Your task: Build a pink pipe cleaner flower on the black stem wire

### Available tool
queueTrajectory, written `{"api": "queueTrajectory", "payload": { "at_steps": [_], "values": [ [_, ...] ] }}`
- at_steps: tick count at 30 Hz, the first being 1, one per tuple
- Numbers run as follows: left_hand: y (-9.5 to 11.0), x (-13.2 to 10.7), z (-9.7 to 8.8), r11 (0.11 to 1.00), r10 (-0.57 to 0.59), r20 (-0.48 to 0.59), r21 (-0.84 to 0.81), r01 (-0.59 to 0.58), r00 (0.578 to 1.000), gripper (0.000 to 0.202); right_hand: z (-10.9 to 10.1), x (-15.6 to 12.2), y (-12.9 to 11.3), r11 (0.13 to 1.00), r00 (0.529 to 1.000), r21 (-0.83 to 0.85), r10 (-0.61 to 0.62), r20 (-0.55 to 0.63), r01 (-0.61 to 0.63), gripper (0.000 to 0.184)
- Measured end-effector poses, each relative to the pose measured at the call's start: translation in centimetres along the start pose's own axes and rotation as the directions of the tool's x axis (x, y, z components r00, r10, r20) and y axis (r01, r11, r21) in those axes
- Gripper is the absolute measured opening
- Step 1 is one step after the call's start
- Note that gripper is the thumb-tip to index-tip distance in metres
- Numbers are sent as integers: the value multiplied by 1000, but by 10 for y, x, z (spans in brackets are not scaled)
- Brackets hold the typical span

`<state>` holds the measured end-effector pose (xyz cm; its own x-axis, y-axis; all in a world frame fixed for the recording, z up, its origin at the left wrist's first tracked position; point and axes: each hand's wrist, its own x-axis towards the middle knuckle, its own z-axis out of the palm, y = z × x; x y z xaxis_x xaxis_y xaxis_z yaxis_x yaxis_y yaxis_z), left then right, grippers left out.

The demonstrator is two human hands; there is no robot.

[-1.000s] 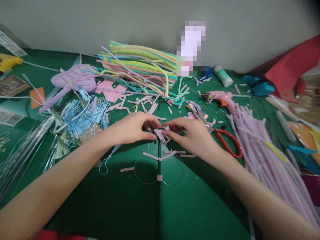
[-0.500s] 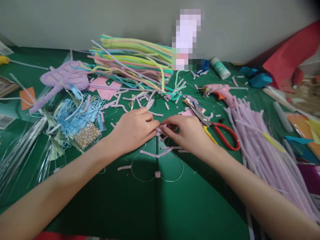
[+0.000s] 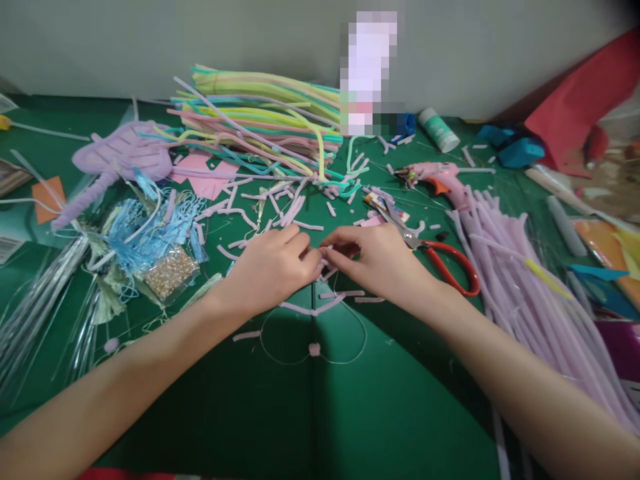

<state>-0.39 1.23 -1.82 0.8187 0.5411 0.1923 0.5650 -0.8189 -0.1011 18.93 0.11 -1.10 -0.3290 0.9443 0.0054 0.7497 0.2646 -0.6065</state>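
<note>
My left hand (image 3: 273,270) and my right hand (image 3: 377,261) meet at the middle of the green table (image 3: 320,413). Both pinch a small lilac pipe-cleaner piece (image 3: 324,252) between their fingertips; most of it is hidden by the fingers. Just below the hands lie a bent lilac strip (image 3: 313,308) and a thin wire loop with a small pink pompom (image 3: 315,349). Short lilac offcuts are scattered around the hands.
Red-handled scissors (image 3: 443,260) lie right of my right hand. A pink glue gun (image 3: 440,179) and a pile of long lilac pipe cleaners (image 3: 520,287) fill the right. Coloured pipe cleaners (image 3: 260,127) lie at the back, blue tassels (image 3: 145,230) and a lilac horn (image 3: 107,170) on the left.
The hands have drawn closer together around the lilac piece and shifted slightly up the table. The view has tilted a little; nothing was let go.
</note>
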Motion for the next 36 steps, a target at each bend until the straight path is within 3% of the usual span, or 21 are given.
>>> {"api": "queueTrajectory", "payload": {
  "at_steps": [3, 6, 10, 13, 16, 18, 20, 22, 24, 26, 28, 30, 33, 36],
  "values": [
    [-2, 3, -4, 947, -198, 68, -244, 209, 978, 39, 0, 1, 0, 999, 1000, 33, 7, 13, -7, 13],
    [-7, 6, -9, 789, -339, 231, -458, 409, 912, 40, 0, 1, 0, 998, 999, 63, 28, 32, -30, 13],
    [-13, 7, -13, 665, -388, 367, -524, 532, 846, 46, -1, 1, -2, 997, 998, 70, 38, 42, -41, 15],
    [-22, 7, -20, 606, -346, 428, -578, 547, 835, 33, -4, 0, -4, 998, 999, 58, 28, 15, -29, 14],
    [-35, 5, -32, 509, -300, 484, -648, 567, 822, 58, -9, -1, -5, 996, 997, 88, 3, -77, 3, 13],
    [-44, 3, -38, 339, -270, 515, -740, 581, 813, 61, -11, 0, -5, 983, 985, 184, 21, -173, 11, 12],
    [-48, 1, -39, 38, -221, 549, -821, 569, 806, 48, -10, 2, -4, 919, 972, 393, 91, -217, 2, 11],
    [-46, 0, -35, -258, -201, 576, -812, 524, 792, 44, -7, 4, -3, 748, 971, 663, 174, -161, -24, 16],
    [-37, 1, -28, -377, -195, 581, -788, 487, 790, 42, -4, 5, -2, 518, 978, 852, 203, -40, -73, 24],
    [-26, 2, -23, -454, -71, 592, -736, 503, 803, 49, -2, 5, -1, 369, 983, 921, 176, 61, -123, 29],
    [-17, 4, -23, -514, -12, 579, -703, 492, 815, 50, -2, 4, 0, 315, 985, 938, 131, 110, -147, 27],
    [-12, 4, -28, -527, -56, 588, -704, 476, 807, 40, -3, 5, 3, 302, 988, 945, 121, 96, -129, 23],
    [-15, 4, -38, -504, -210, 602, -742, 443, 770, 28, -9, 8, 8, 296, 980, 951, 195, 27, -85, 21],
    [-20, 5, -46, -447, -306, 591, -781, 436, 746, 24, -19, 10, 10, 364, 961, 924, 277, 10, -115, 22]
  ]
}}
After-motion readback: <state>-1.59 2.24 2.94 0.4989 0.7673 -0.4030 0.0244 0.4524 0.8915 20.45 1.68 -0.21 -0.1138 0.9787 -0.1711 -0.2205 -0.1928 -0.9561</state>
